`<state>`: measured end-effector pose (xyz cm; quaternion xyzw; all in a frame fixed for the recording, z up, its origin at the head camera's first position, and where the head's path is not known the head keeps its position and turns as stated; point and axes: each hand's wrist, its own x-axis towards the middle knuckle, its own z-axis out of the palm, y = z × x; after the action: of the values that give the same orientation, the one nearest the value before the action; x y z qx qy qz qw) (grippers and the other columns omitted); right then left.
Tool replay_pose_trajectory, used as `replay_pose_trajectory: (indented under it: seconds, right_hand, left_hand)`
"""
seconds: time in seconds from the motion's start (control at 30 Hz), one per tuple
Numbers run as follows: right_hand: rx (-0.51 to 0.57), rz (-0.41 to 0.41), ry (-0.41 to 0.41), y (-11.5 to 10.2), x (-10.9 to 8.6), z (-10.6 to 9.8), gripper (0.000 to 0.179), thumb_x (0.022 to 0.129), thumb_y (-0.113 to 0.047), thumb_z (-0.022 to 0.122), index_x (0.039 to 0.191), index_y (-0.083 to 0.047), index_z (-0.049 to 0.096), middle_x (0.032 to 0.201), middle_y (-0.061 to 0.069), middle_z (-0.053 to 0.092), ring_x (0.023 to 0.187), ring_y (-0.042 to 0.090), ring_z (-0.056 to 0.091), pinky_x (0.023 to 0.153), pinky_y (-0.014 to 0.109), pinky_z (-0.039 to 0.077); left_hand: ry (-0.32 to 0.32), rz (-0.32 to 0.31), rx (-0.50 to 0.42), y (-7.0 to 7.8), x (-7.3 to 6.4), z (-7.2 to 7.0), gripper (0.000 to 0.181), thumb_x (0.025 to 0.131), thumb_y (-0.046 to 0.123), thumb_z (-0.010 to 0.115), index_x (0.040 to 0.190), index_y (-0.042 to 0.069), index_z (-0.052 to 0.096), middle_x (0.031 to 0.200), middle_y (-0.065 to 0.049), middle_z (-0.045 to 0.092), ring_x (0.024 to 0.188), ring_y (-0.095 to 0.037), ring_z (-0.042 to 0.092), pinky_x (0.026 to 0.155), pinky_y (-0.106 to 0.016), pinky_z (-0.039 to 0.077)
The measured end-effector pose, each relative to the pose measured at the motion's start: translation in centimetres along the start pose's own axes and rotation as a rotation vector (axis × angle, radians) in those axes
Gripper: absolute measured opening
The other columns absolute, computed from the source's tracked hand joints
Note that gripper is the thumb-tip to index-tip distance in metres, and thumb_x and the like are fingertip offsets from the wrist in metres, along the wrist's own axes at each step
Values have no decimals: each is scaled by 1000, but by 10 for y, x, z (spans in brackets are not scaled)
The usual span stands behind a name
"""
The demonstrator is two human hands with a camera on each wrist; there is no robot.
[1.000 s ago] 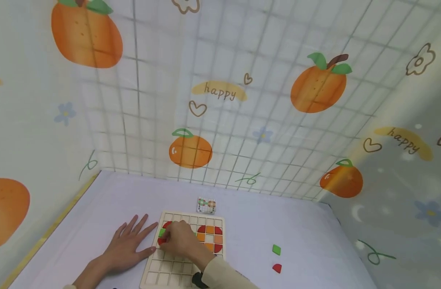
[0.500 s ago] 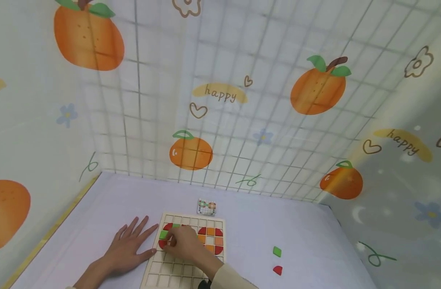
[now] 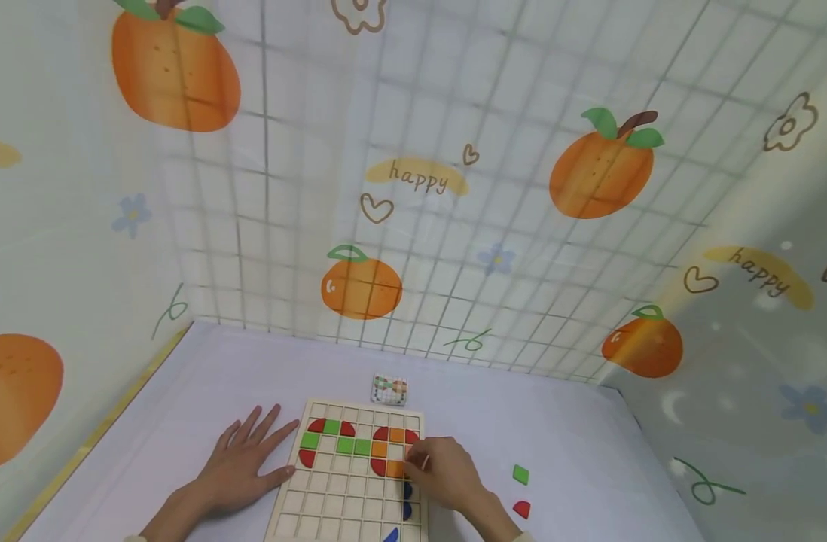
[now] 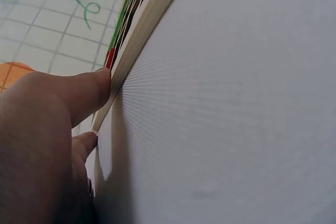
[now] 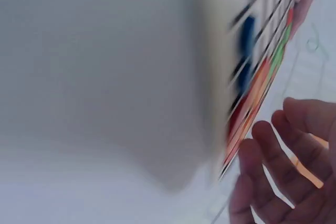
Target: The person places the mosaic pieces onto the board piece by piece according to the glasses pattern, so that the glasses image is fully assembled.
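Observation:
A pale wooden grid board (image 3: 332, 506) lies on the table with coloured tiles in its upper rows. At its left edge my left hand (image 3: 240, 467) rests with spread fingers. Its thumb (image 4: 89, 90) touches the board's side in the left wrist view. Over the right edge is my right hand (image 3: 447, 473), fingers loosely bent and nothing between them in the right wrist view. It hides some tiles there. A red quarter-round tile (image 3: 307, 458) sits in the left column under a green square tile (image 3: 309, 441). Orange square tiles (image 3: 379, 449) and more red ones fill the right group.
Right of the board lie a loose green tile (image 3: 520, 474) and a loose red quarter-round tile (image 3: 522, 509). Blue pieces (image 3: 407, 510) line the board's lower right side. A small pattern card (image 3: 389, 391) lies behind the board. A printed cloth wall (image 3: 427, 248) rises at the back.
My right hand has left the red tile in the left column and swept right across the board to its right edge. The red tile stays in its cell. My left hand keeps its place.

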<state>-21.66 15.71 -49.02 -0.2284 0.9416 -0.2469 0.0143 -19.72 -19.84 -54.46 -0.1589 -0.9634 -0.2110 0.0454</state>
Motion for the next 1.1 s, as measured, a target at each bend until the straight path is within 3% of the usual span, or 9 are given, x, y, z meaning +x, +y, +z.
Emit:
replay_pose_trajectory:
  seconds: [0.13,0.3,0.43,0.53,0.63,0.77,0.93,1.1]
  right_hand:
    - [-122,112,80,32,-18,-19,6,84,-22,78,81,-21,73,71,-17,57,63,5,53,53,25,46]
    - [-288,223,212,70,-48,-39,19,76,-23,85,90,-19,74,95,-2,64,86,22,58,60,35,51]
    - [-298,346,173,89,-71,-56,29,76,-18,84,102,-12,72,106,13,64,93,36,59,63,48,55]
    - [-266,425,110,99,-78,-63,25,76,-9,82,99,-6,72,98,13,67,88,35,63,68,54,56]
    - [-229,471,66,107,-79,-64,18,75,-2,80,92,-2,73,88,8,69,86,31,67,76,51,55]
    - [-227,473,66,115,-77,-61,14,74,-4,82,85,-5,75,85,3,71,81,26,68,69,46,57]
    - [-362,398,73,120,-69,-60,14,69,-14,83,78,-14,72,71,-5,64,59,13,55,47,35,47]
    - [-418,298,109,109,-50,-57,14,67,-19,83,75,-19,71,67,-10,62,54,8,50,44,31,42]
  left_hand:
    - [6,0,-9,1,-1,1,74,89,63,58,148,20,47,158,-16,28,144,-44,15,109,-65,11]
    - [4,7,-10,0,-1,4,73,90,63,57,148,21,46,158,-16,28,145,-44,15,109,-64,12]
    - [12,14,-7,0,-1,5,73,89,63,58,148,21,47,158,-15,29,145,-43,16,109,-64,12]
    - [22,18,-2,-1,-1,4,72,89,62,59,148,21,47,158,-15,29,144,-44,17,109,-64,13]
    - [18,11,-2,-1,-1,2,72,89,62,59,148,21,47,158,-15,29,144,-44,16,109,-65,13]
    - [5,-2,-3,0,-1,-1,73,89,62,58,148,21,46,158,-15,29,145,-43,15,109,-65,11]
    - [19,7,-9,1,-2,-3,72,89,62,58,147,20,48,157,-17,30,144,-44,16,108,-65,12]
    - [19,10,-12,2,-2,-1,72,90,62,58,147,20,48,157,-17,30,144,-44,16,108,-65,12]
